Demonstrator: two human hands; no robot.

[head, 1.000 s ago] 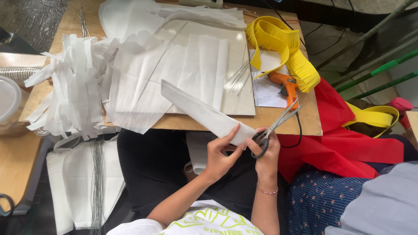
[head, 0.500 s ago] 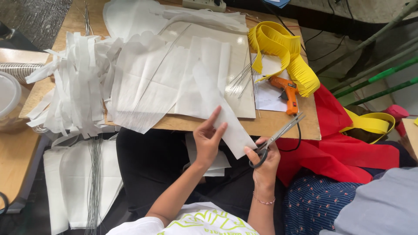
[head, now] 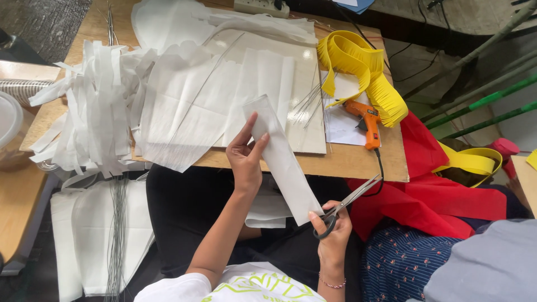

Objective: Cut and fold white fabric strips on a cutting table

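Note:
My left hand [head: 246,154] pinches the upper part of a long folded strip of white paper [head: 282,159] and holds it up over the table's near edge. My right hand [head: 333,235] grips a pair of scissors [head: 349,202] by the handles, blades slightly apart and pointing up right. The strip's lower end rests against my right hand by the scissor handles. A heap of cut white paper strips [head: 92,106] lies on the left of the table.
White paper sheets [head: 224,89] cover the wooden table [head: 358,162]. A yellow fringed paper roll [head: 363,72], an orange glue gun [head: 366,120] and thin wires [head: 313,98] lie at right. Red cloth [head: 436,196] sits beside my lap. More white sheets and wires [head: 114,240] lie on the floor.
The paper strip has swung from lying low and slanted to standing nearly upright. My left hand has slid from its lower end up to its top. The scissors stay at the bottom end.

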